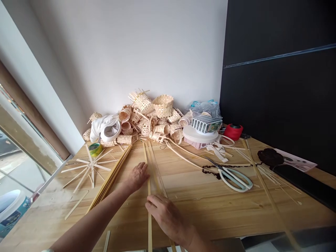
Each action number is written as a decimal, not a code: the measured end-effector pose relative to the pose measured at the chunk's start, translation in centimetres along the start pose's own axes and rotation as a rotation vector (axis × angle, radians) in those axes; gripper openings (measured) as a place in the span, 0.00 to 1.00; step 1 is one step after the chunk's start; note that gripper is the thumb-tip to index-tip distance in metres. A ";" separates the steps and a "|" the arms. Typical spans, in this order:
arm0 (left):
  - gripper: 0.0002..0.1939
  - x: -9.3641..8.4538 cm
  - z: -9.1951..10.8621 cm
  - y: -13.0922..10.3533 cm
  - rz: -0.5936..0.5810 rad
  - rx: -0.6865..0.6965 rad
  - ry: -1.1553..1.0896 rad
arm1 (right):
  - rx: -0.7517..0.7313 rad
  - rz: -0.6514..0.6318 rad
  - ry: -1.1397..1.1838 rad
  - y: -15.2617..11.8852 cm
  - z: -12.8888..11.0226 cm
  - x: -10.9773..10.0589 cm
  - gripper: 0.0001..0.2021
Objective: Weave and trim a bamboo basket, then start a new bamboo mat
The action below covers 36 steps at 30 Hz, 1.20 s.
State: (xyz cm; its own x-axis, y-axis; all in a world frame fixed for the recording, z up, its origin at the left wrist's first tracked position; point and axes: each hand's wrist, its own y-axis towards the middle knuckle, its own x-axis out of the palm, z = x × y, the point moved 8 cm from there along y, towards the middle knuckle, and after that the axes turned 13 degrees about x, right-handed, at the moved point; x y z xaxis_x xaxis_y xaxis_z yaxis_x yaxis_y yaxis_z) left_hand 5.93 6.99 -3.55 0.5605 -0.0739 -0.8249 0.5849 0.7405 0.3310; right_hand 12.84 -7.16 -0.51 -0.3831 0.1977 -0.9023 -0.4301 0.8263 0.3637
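Note:
A long, narrow bamboo strip point(149, 227) runs lengthwise over the wooden table between my hands. My left hand point(138, 176) is at its far part, palm down, fingers curled in and closed at the strip. Nearer to me, my right hand point(168, 217) has its bent fingers closed on the same strip; its thumb is mostly hidden. More thin strips point(159, 175) lie beside it and pass beneath my right hand. Left of my left forearm lies a bundle of yellowish strips point(110, 178). Further left, several pale strips cross in a star point(91, 163).
Woven baskets point(162, 106) are heaped against the wall. White-handled scissors point(235, 178) lie at right near a dark cord ball point(270, 157) and a long black object point(304, 183). A round white stand point(201, 134), red spool point(233, 132) and tape roll point(95, 149) stand further back.

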 end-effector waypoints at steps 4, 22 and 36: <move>0.20 2.0 0.7 0.2 -0.096 0.070 0.143 | 0.043 -0.039 -0.003 0.0 0.4 0.1 0.07; 0.21 3.9 2.0 0.8 -0.232 0.092 0.573 | 0.206 -0.140 0.100 -1.5 2.6 1.0 0.11; 0.21 4.4 1.4 0.7 -0.133 0.140 0.535 | -0.152 -0.053 -0.104 -10.3 4.0 -0.5 0.25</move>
State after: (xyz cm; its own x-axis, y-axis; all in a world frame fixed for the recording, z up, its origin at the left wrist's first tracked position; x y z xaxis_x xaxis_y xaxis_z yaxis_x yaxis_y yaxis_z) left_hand 9.62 6.24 -6.30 0.1233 0.2150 -0.9688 0.7227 0.6496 0.2361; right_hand 20.78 -13.64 -4.70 -0.2731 0.2157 -0.9375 -0.5695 0.7491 0.3383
